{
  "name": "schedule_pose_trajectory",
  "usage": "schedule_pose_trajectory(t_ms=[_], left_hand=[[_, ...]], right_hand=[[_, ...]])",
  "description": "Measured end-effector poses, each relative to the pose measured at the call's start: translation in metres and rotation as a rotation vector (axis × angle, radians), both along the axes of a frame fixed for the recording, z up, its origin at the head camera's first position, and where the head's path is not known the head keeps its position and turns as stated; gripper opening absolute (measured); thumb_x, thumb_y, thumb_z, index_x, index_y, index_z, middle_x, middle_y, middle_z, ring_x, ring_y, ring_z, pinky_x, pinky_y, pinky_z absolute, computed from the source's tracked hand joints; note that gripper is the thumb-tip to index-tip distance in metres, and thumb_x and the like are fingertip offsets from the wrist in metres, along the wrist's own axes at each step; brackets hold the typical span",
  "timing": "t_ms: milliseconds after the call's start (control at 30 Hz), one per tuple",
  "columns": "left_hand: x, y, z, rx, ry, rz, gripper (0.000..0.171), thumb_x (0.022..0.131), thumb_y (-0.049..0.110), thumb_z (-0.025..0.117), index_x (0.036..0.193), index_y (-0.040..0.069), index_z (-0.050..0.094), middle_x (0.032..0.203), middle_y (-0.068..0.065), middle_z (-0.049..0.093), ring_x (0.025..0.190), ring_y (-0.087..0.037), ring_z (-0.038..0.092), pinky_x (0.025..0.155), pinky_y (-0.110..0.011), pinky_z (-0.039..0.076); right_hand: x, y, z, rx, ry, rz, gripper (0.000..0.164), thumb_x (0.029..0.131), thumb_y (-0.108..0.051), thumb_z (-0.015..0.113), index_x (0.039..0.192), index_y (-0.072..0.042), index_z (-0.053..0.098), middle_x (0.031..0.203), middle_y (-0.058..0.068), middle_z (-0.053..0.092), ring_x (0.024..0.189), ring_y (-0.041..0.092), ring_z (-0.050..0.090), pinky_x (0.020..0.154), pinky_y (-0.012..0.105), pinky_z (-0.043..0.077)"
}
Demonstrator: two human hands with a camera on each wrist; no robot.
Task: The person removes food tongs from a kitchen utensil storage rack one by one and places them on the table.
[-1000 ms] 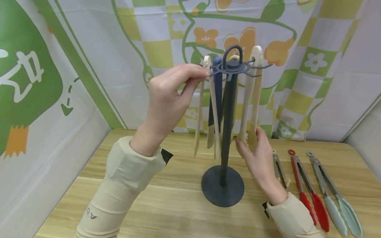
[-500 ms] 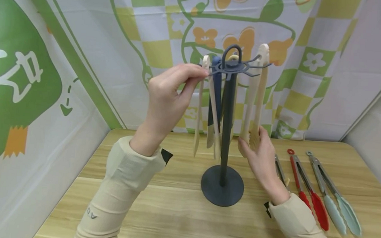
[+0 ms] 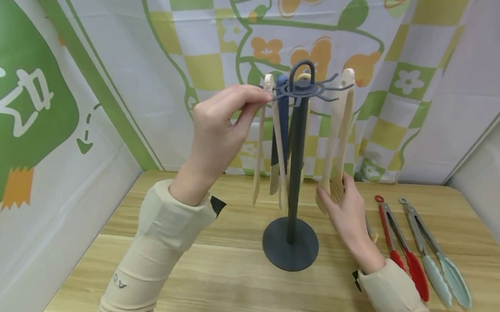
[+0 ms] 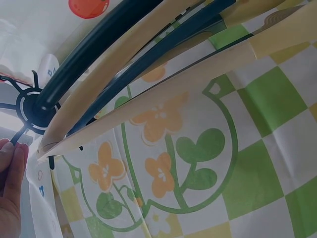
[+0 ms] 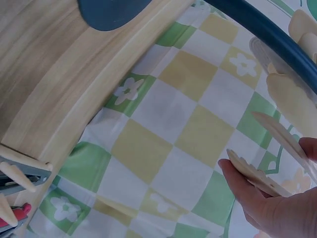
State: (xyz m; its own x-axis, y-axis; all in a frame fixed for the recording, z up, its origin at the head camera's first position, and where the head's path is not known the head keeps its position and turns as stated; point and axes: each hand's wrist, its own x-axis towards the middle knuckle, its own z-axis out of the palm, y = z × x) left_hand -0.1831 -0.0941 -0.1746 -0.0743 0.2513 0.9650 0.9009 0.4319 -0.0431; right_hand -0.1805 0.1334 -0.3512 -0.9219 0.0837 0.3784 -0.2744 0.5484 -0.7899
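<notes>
Right hand [image 3: 349, 210] is gripping pale tongs [image 3: 333, 137] rising above it, left hand [image 3: 219, 126] is pinching the stand [image 3: 297, 168], likely mid-transfer, next move calling for clearance from hooks [image 3: 338, 88].

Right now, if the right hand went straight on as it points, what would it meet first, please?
Beyond the tongs it holds, the right hand would likely meet the patterned cloth first, though depth is unclear.

Toward the right edge of the desk [image 3: 226, 282], the right hand [image 3: 349, 215] hides most of the cream-tipped tongs [image 3: 369, 227]; the sleeve [image 3: 395, 295] covers partly the red tongs [image 3: 417, 274]. Left-wrist view cuts the left hand [image 4: 12, 188].
</notes>
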Motion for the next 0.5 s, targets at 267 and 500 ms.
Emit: schedule_pose_trajectory(t_ms=[267, 500], left_hand=[[-0.001, 0.000, 0.000, -0.006, 0.010, -0.005, 0.009, 0.085, 0.001, 0.061, 0.083, -0.003, 0.068, 0.081, -0.012, 0.068, 0.078, -0.019, 0.066, 0.074, -0.019, 0.051], [-0.001, 0.000, 0.000, -0.003, 0.010, -0.005, 0.008, 0.085, 0.000, 0.061, 0.082, -0.004, 0.068, 0.081, -0.013, 0.068, 0.078, -0.020, 0.066, 0.076, -0.019, 0.051]], right_hand=[[0.002, 0.006, -0.006, 0.058, -0.043, -0.044, 0.058, 0.087, -0.031, 0.061, 0.130, 0.001, 0.037, 0.114, 0.023, 0.053, 0.104, 0.038, 0.050, 0.081, 0.052, 0.044], [0.003, 0.013, -0.010, 0.105, -0.046, -0.043, 0.055, 0.087, -0.030, 0.060, 0.128, 0.000, 0.039, 0.111, 0.022, 0.055, 0.098, 0.037, 0.054, 0.077, 0.050, 0.046]])
